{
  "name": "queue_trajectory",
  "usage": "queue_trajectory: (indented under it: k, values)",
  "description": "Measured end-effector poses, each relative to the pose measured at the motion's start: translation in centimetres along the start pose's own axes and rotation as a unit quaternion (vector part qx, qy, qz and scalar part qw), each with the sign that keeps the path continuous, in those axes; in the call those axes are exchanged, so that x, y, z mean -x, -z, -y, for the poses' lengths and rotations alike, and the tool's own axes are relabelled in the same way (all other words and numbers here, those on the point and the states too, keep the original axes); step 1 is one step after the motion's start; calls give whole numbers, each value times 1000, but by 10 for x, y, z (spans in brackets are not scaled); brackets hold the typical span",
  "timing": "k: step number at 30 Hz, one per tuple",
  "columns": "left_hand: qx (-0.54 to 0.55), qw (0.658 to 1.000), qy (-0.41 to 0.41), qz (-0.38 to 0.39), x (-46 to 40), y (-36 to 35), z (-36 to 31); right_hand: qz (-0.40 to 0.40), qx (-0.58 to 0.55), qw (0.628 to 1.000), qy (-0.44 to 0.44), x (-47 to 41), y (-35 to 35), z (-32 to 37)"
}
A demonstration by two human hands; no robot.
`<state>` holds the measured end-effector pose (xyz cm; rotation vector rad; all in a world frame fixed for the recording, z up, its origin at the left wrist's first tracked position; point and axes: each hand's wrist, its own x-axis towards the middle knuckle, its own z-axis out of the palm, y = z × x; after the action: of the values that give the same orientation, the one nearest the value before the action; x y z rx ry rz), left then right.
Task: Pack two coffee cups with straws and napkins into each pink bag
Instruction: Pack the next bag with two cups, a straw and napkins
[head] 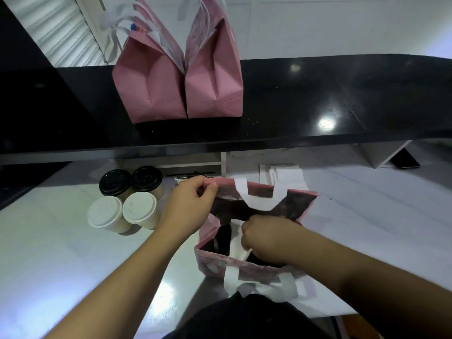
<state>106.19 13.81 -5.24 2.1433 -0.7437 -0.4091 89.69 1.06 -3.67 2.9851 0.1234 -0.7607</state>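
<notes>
A pink bag (303, 204) with white handles stands open on the white counter in front of me. My left hand (189, 206) pinches the bag's far left rim. My right hand (265, 237) reaches into the opening and grips a white napkin (238, 249). A black-lidded cup (222, 238) shows inside the bag beside the napkin. Left of the bag stand several cups: two with black lids (115, 182) (146, 178) and two with white lids (105, 211) (139, 206). Dark wrapped straws (184, 178) lie behind my left hand.
Two pink bags (151, 86) (215, 79) stand side by side on the raised black ledge (318, 99). Flat folded white-handled bags (286, 176) lie behind the open bag. A dark phone-like object (404, 159) leans at the far right.
</notes>
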Motion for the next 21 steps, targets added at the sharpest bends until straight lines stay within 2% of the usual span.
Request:
queue_trajectory:
  k: [3,6,9,12,16,19,21]
  values:
    - [-1,1000,-3,1,2,2,1,68,-52,996,-17,-1,-2,0]
    - [-4,1000,-9,8,4,4,2,77,-118,990,-23,5,2,-4]
    - [19,1000,-9,23,6,6,1,-11,-217,975,-50,22,16,-12]
    - [81,995,5,49,10,11,1,-104,-267,954,-84,53,24,-21]
    - [174,979,72,81,20,18,5,-194,-343,911,-123,104,17,-28]
    - [174,982,62,50,36,26,12,-265,-380,872,-158,126,-7,-32]
    - [175,982,62,32,46,33,18,-279,-407,853,-169,132,-25,-31]
